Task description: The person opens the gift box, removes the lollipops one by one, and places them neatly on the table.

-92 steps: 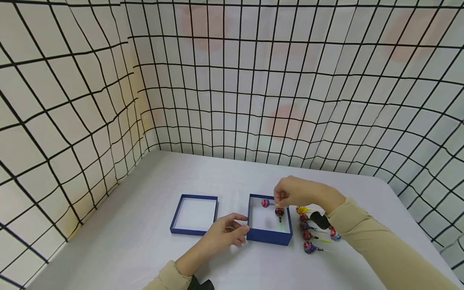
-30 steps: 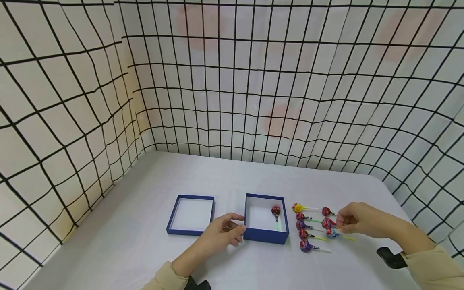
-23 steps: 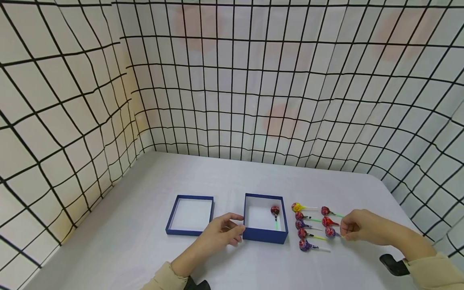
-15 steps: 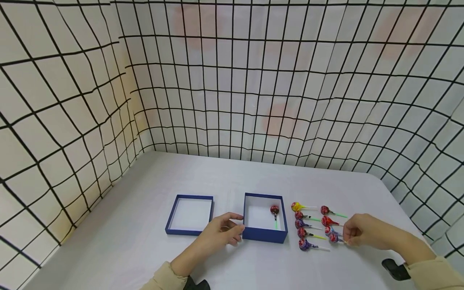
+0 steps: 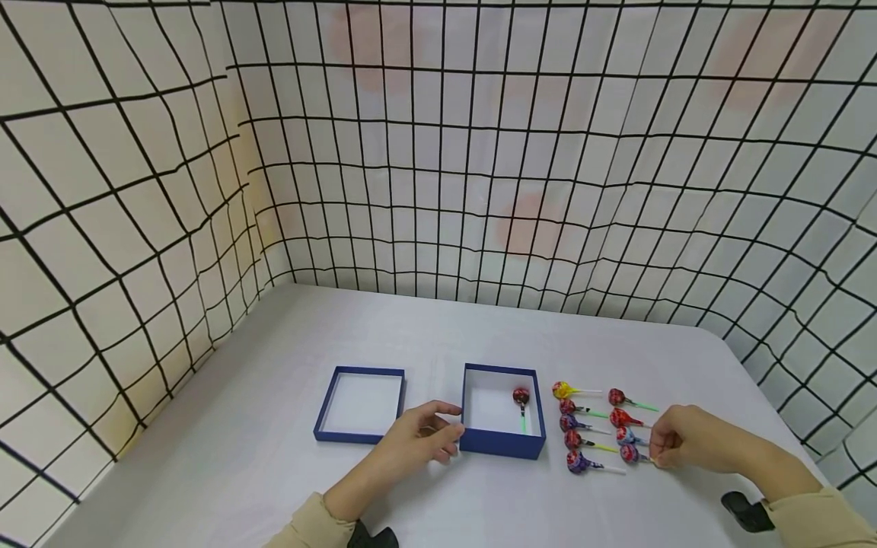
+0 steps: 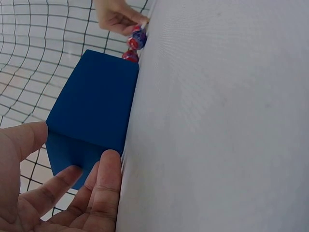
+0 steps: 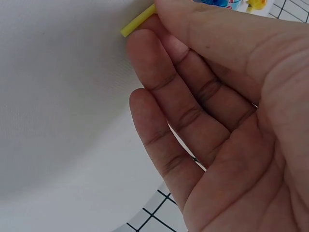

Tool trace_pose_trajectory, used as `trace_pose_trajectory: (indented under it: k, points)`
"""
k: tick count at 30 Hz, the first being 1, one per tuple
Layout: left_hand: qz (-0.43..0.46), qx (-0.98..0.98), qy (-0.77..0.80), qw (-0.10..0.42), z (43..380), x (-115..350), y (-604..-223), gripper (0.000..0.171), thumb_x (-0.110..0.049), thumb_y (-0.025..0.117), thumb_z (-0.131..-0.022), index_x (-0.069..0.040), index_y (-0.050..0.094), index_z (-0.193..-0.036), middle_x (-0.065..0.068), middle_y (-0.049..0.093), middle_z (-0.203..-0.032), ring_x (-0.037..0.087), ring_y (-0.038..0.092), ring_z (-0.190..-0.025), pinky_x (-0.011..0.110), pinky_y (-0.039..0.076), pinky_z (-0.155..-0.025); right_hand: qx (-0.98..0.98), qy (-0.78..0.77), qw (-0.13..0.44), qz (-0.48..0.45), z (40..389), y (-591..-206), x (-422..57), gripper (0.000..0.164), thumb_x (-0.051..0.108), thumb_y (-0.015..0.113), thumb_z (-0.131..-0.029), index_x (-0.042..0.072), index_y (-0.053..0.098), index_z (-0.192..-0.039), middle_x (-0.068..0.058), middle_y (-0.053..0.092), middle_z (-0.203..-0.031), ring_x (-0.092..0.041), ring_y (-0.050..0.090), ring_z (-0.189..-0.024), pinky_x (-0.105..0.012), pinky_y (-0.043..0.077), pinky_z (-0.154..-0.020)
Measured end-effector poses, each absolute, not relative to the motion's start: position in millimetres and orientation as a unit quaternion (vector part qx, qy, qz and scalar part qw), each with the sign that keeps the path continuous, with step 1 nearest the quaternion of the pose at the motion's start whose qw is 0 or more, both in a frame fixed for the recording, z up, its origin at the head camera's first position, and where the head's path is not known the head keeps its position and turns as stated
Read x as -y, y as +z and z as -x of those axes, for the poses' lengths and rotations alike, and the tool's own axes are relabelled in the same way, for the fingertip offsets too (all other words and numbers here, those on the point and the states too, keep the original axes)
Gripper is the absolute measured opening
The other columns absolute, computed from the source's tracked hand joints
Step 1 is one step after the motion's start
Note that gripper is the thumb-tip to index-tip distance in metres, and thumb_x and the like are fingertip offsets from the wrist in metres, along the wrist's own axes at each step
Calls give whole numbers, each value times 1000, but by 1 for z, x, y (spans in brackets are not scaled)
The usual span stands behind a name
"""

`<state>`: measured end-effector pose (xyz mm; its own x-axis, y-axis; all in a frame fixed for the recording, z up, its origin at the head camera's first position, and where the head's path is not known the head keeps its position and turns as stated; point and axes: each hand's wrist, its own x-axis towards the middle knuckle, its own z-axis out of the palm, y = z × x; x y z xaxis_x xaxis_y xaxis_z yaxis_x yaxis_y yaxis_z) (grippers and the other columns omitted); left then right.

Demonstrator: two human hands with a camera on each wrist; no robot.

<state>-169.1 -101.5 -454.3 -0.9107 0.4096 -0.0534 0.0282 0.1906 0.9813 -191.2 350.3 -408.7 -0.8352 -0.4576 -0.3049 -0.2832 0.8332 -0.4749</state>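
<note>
My left hand [image 5: 422, 435] is at the left side of an open blue box [image 5: 503, 444], fingers loosely bent and fingertips touching its wall, as the left wrist view [image 6: 94, 96] also shows. One dark red lollipop [image 5: 521, 396] with a green stick lies inside it. To the right, my right hand [image 5: 692, 439] pinches the stick of a red and purple lollipop [image 5: 629, 454] at the near end of the second column. In the right wrist view the yellow stick [image 7: 137, 20] pokes out from between thumb and finger.
A shallow blue-rimmed lid [image 5: 359, 438] lies left of the box. Several lollipops form two columns on the white table [image 5: 438, 327], including a yellow one [image 5: 562, 390], a bright red one [image 5: 620, 417] and a light blue one [image 5: 625, 435]. Black-gridded netting [image 5: 438, 190] encloses the back and sides.
My right hand has taken the red and purple lollipop out of the box and brought it right, then nearer, to the second column's near end. My left hand stays by the box.
</note>
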Motion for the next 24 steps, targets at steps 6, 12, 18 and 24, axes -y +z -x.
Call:
trace_pose_trajectory:
  k: [6,12,18,24]
  points:
    - [-145,-756,619,156,169,101,-453,45,-35,67,-97,-8,59,-132,12,71,-100,23,71,-82,29,61,-72,-939,-208,200,189,189,-408,-349,14,10,79,-82,15,68,-75,7,61,-69,-2,49,-62,-19,41,-55]
    - [-148,-754,621,152,169,102,-453,46,-34,67,-97,-7,58,-134,12,71,-101,22,71,-82,30,61,-72,-939,-214,196,182,189,-408,-349,14,11,81,-80,15,68,-75,7,60,-69,-3,49,-62,-19,42,-54]
    - [-150,-752,624,150,169,102,-455,46,-32,66,-98,-5,58,-133,12,71,-101,21,71,-82,31,62,-73,-936,-222,203,183,189,-406,-348,15,14,83,-79,15,69,-76,6,62,-71,-4,51,-63,-20,44,-54]
    - [-150,-751,625,151,170,102,-456,46,-32,67,-98,-5,58,-133,12,71,-101,22,71,-84,31,62,-73,-935,-224,205,182,188,-400,-344,14,12,81,-81,13,68,-76,5,63,-71,-4,52,-63,-20,45,-55]
